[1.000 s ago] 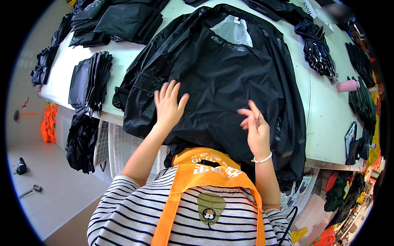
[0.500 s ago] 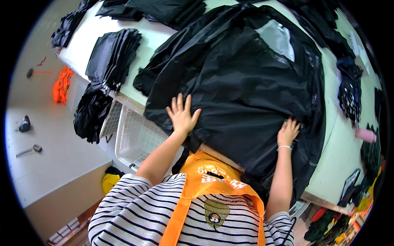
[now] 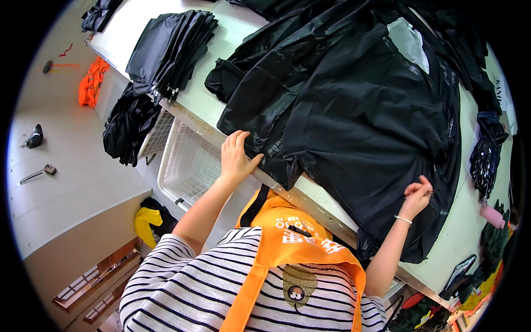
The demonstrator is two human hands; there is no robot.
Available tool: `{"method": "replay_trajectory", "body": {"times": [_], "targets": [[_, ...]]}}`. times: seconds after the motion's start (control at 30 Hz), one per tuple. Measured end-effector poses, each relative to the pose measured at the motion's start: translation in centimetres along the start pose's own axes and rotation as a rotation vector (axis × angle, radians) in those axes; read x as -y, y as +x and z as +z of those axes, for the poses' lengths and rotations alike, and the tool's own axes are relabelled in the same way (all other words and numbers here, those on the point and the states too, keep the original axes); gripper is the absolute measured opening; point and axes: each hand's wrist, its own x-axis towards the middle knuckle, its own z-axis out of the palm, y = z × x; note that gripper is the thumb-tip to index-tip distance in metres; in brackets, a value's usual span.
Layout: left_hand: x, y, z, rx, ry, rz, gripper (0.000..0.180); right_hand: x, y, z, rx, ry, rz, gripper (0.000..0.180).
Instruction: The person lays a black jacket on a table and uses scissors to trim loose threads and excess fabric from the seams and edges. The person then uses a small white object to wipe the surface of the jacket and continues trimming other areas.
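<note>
A black garment (image 3: 354, 105) of thin, slightly shiny cloth lies spread over the table, a pale grey lining patch (image 3: 409, 44) showing near its far end. My left hand (image 3: 237, 159) rests at the table's front edge by the garment's left lower corner, fingers close together and thumb held apart. Along the garment's right side, my right hand (image 3: 416, 199) pinches a bit of the cloth, one finger raised. The lower hem runs slantwise between both hands, with creases across the cloth.
A stack of folded black garments (image 3: 168, 50) lies at the left, with a black bundle (image 3: 130, 124) hanging below it. A white plastic basket (image 3: 191, 160) stands under the table edge. To the right are a black bundle (image 3: 487, 155) and a pink cylinder (image 3: 492, 216).
My left hand has slid from flat on the cloth to the table edge. My right hand has lifted and closed on the cloth. The hem has shifted, baring table and edge between my hands.
</note>
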Motion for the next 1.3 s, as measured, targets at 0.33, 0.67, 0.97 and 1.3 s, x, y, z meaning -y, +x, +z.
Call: {"method": "replay_trajectory", "body": {"times": [0.33, 0.67, 0.97, 1.3], "targets": [[-5.7, 0.7, -4.8, -0.263, -0.193, 0.303, 0.019, 12.7, -13.9, 17.5, 0.814, 0.384, 0.438, 0.029], [-11.4, -6.6, -6.7, 0.432, -0.927, -0.353, 0.012, 14.1, -15.3, 15.4, 0.812, 0.462, 0.575, 0.031], [-15.0, -3.8, -6.6, 0.534, -1.483, -0.609, 0.012, 13.6, -14.5, 11.5, 0.727, 0.381, 0.279, 0.015], [-17.5, -3.9, -8.4, 0.437, -1.422, -0.539, 0.021, 15.4, -13.6, 4.4, 1.075, 0.926, 0.603, 0.039]]}}
